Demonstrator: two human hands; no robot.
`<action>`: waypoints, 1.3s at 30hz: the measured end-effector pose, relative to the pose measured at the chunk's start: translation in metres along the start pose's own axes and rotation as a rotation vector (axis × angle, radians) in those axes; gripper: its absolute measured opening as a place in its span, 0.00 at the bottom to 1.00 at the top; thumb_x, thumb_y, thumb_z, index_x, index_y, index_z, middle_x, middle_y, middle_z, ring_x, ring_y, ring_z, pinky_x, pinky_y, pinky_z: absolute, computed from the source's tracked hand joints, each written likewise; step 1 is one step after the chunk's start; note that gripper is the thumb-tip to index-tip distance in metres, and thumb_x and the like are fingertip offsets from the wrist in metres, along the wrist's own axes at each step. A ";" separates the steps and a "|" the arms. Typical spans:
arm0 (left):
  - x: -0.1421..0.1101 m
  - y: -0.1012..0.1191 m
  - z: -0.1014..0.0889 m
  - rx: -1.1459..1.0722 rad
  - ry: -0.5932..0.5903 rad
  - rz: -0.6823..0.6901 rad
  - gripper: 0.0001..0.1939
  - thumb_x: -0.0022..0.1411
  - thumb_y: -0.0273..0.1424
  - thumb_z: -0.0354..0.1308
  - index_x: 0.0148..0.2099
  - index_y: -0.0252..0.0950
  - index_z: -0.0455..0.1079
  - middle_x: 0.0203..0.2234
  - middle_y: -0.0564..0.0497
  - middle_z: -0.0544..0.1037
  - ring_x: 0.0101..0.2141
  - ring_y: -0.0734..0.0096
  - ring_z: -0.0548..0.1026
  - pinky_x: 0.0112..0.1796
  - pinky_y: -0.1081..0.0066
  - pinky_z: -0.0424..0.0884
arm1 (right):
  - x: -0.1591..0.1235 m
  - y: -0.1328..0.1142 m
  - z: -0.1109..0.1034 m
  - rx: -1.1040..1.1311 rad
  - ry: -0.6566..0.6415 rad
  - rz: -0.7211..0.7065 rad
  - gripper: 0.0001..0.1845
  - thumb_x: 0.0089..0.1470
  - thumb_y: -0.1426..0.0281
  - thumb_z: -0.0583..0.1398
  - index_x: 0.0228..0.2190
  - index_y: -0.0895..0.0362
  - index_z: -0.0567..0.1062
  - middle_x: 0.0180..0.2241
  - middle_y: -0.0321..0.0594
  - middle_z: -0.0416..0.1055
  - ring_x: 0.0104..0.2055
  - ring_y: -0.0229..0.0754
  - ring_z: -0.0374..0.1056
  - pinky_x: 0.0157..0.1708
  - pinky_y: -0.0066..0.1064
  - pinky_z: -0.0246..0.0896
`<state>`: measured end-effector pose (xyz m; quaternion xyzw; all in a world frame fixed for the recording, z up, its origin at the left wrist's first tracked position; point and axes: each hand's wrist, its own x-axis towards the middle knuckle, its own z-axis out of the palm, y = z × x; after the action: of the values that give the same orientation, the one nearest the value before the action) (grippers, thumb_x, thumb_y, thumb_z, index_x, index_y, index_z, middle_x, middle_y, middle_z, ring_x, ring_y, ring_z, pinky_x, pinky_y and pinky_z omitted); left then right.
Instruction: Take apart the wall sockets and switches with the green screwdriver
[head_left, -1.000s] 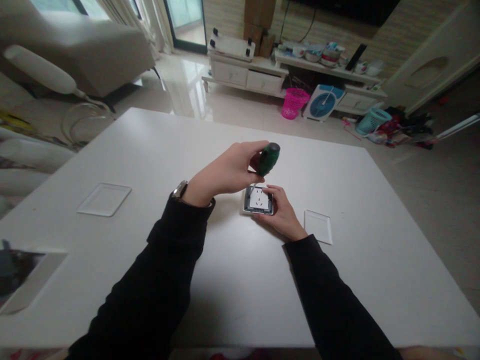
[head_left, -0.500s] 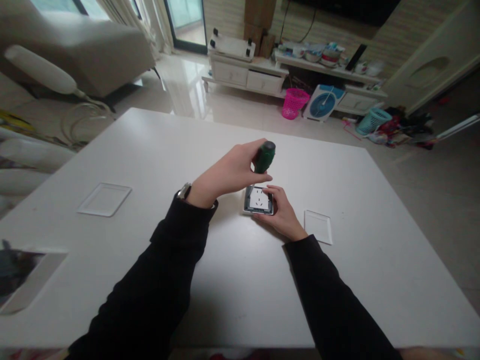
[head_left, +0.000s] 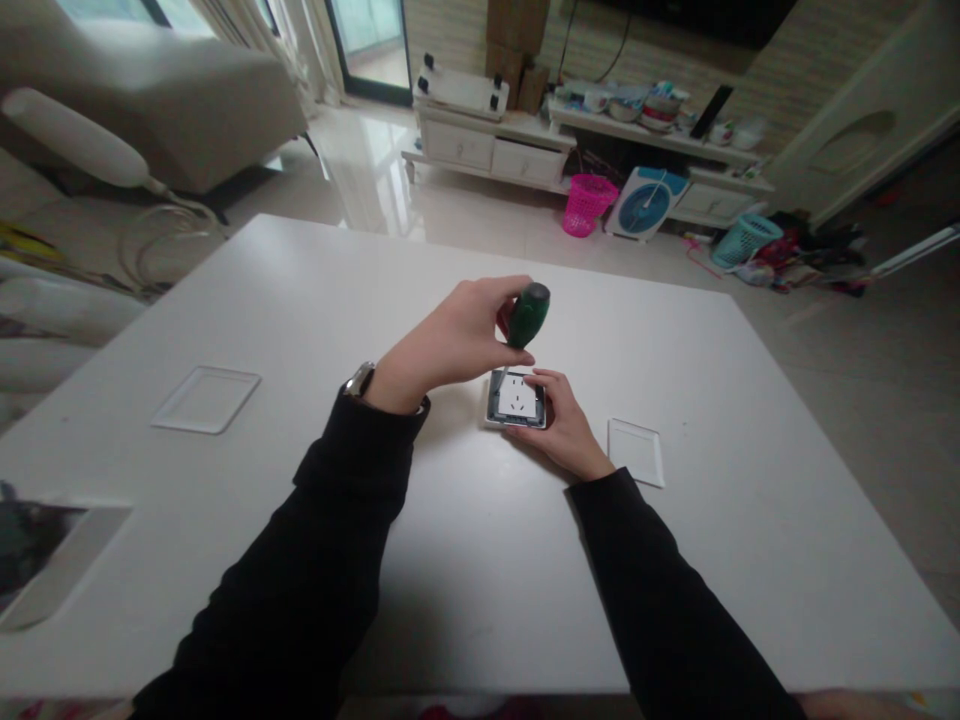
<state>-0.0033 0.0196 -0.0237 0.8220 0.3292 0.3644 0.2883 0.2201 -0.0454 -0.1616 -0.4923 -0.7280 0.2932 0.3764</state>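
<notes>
The left hand grips a green, rounded screwdriver with a dark end, its thin shaft slanting down to the socket. The right hand grasps that squarish, dark-rimmed socket on the smooth white table.

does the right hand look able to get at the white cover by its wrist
Probably yes: the white cover lies uncovered just beside the wrist, though the right hand would likely have to let go of the socket first
</notes>
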 end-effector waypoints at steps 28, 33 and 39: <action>0.002 -0.002 0.001 -0.041 0.022 -0.048 0.12 0.52 0.27 0.72 0.40 0.35 0.76 0.32 0.48 0.79 0.35 0.63 0.78 0.35 0.65 0.76 | 0.000 -0.004 -0.002 0.005 -0.002 0.018 0.38 0.45 0.61 0.75 0.56 0.45 0.69 0.62 0.47 0.62 0.67 0.58 0.62 0.65 0.56 0.64; 0.001 -0.002 -0.001 -0.053 0.001 -0.032 0.18 0.50 0.24 0.72 0.45 0.34 0.76 0.36 0.46 0.80 0.36 0.63 0.78 0.34 0.66 0.76 | 0.000 -0.003 -0.002 0.008 0.001 0.015 0.37 0.45 0.62 0.75 0.55 0.45 0.69 0.62 0.47 0.61 0.67 0.57 0.62 0.65 0.56 0.64; 0.000 0.005 -0.002 -0.136 -0.082 -0.031 0.20 0.53 0.22 0.69 0.49 0.34 0.74 0.35 0.48 0.80 0.35 0.66 0.78 0.35 0.68 0.76 | 0.000 -0.006 -0.001 0.011 0.007 0.019 0.37 0.45 0.63 0.76 0.54 0.46 0.70 0.63 0.48 0.62 0.66 0.57 0.63 0.65 0.56 0.64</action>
<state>-0.0038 0.0169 -0.0192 0.8095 0.3044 0.3474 0.3624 0.2181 -0.0480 -0.1557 -0.4980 -0.7205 0.2989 0.3789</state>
